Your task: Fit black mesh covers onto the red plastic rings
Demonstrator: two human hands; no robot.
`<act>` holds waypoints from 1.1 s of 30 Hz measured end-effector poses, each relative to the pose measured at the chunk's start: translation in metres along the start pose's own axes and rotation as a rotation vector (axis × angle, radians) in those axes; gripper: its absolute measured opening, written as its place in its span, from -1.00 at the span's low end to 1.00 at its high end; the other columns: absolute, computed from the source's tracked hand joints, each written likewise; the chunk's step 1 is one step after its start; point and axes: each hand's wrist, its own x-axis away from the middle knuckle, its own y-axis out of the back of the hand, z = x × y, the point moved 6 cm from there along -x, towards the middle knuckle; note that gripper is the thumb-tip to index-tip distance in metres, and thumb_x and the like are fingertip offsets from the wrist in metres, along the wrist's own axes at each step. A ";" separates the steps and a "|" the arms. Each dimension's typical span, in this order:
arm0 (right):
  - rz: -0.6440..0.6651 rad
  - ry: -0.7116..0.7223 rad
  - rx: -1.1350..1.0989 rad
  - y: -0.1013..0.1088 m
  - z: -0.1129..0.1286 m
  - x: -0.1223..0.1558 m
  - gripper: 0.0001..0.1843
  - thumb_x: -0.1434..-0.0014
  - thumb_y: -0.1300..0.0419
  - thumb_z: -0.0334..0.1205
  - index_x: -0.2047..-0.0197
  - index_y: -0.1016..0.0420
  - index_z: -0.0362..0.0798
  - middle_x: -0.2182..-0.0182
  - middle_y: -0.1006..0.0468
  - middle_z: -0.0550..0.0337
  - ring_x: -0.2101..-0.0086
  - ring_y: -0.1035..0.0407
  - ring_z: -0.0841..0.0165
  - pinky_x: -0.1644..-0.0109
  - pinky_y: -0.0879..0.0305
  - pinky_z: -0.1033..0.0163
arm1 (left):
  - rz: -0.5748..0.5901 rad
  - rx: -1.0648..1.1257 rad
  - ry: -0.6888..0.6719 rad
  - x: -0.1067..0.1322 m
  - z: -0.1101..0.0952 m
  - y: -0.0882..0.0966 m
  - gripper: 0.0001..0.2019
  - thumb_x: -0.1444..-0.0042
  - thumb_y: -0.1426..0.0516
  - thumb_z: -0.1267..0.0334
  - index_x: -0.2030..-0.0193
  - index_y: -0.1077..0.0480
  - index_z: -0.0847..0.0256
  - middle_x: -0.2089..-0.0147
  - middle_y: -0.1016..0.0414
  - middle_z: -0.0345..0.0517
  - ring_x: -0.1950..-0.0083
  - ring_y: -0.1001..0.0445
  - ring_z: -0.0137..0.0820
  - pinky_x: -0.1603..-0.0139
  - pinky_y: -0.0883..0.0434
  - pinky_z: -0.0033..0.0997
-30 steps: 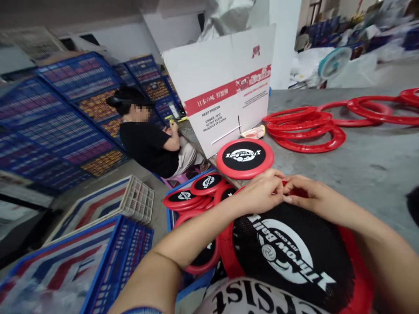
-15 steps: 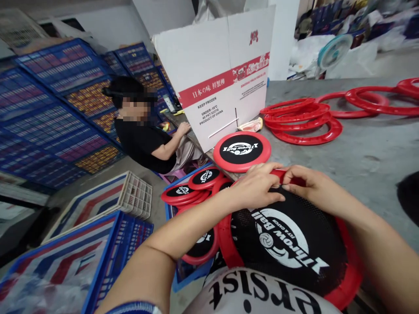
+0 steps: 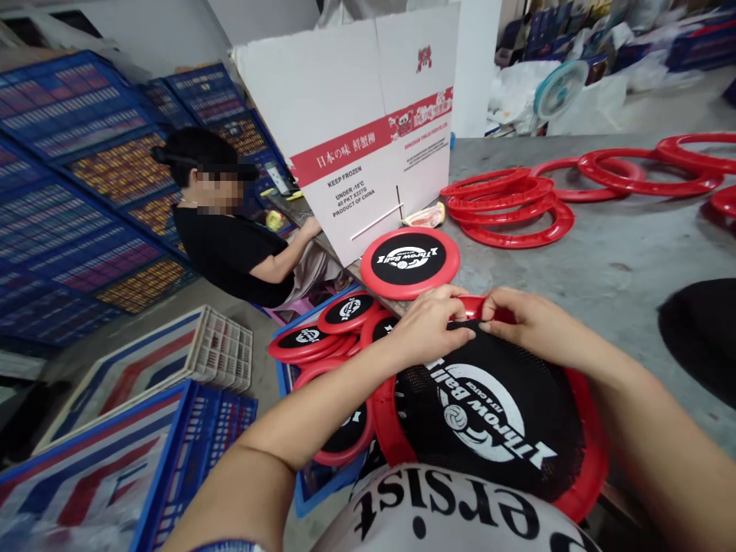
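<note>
Grips of left hand (image 3: 428, 330) and right hand (image 3: 532, 326) were clenched on the throw-ball disc (image 3: 494, 410); one finished disc (image 3: 409, 262) was laid at the desk edge, bare rings (image 3: 509, 213) left unmeshed.

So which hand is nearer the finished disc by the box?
Left. Both pinch the held disc; the left hand is just below the finished disc, the right hand farther right.

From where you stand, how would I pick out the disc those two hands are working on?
Find the grey table and come to its near edge. The red-rimmed disc there, black mesh printed Throw Ball, has the left hand and right hand pinching its far rim. Unlike the lone disc by the white carton, it alone is being handled.
</note>
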 end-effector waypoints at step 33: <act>-0.010 -0.036 -0.005 0.005 0.021 0.000 -0.93 -0.16 -0.19 -0.42 0.31 -0.45 -0.09 0.28 -0.55 0.19 0.30 -0.34 0.39 0.17 -0.12 0.31 | -0.035 0.026 0.019 -0.004 -0.002 -0.004 -0.85 -0.18 -0.13 0.32 0.41 -0.28 0.15 -0.21 -0.47 -0.05 -0.21 -0.46 -0.22 -0.24 -0.35 -0.09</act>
